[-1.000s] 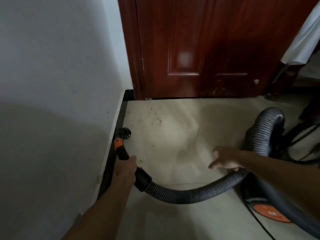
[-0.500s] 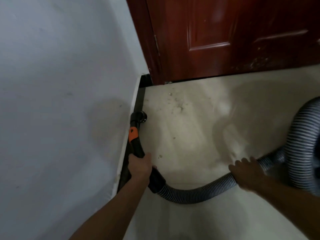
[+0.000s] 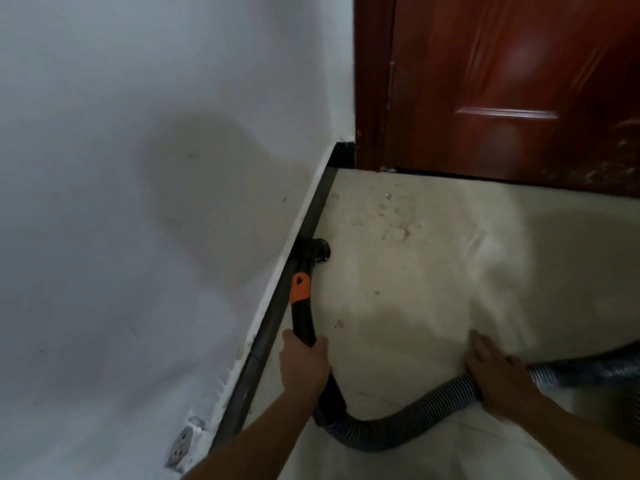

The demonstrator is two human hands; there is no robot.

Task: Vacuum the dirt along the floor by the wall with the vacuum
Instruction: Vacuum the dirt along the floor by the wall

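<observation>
The left hand (image 3: 304, 365) is closed around the stiff black vacuum wand with the orange clip (image 3: 300, 306). Its round nozzle (image 3: 318, 252) sits on the pale floor (image 3: 433, 306), just beside the dark skirting board (image 3: 313, 216) on the left. The right hand (image 3: 498, 372) lies over the grey ribbed hose (image 3: 415, 414) at near right; blur hides whether its fingers wrap it. Specks of dirt (image 3: 394, 223) lie farther on, near the red-brown door (image 3: 502, 81). The wand looks rigid and light and is best steered from its handle. The hose looks springy and likely to drag, so it should be held behind the bend.
</observation>
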